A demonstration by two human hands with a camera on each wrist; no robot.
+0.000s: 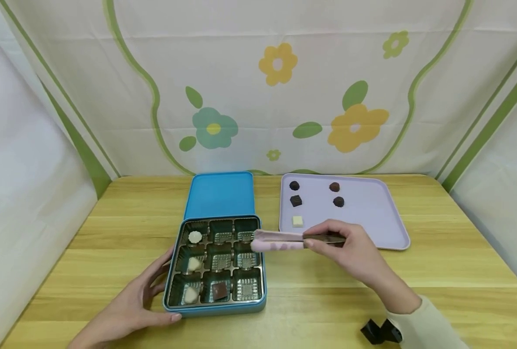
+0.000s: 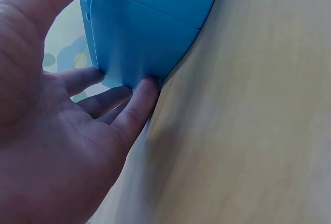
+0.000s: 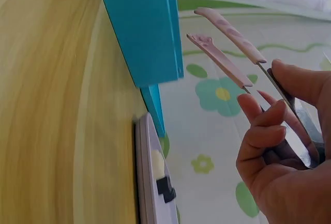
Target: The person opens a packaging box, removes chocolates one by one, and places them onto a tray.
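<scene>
My right hand (image 1: 350, 254) pinches a pair of metal tongs (image 3: 227, 61) with pink paw-patterned tips between thumb and fingers. Their tips stand apart with nothing between them, over the right side of a blue tin (image 1: 223, 310). My left hand (image 1: 129, 300) rests its thumb near the tin's front left corner, with its fingertips against the left side. Inside is a divided insert. White chocolates (image 1: 195, 237) sit in the left column's three compartments, and a brown square chocolate (image 1: 219, 291) in the front middle one.
Behind the tin lies its blue lid (image 1: 220, 194). A lilac tray (image 1: 367, 213) at the right carries several dark chocolates (image 1: 295, 200) and a white square one (image 1: 297, 221). A black object (image 1: 373, 332) is by the right sleeve. A patterned cloth (image 1: 284, 106) hangs behind the wooden table (image 1: 319, 305).
</scene>
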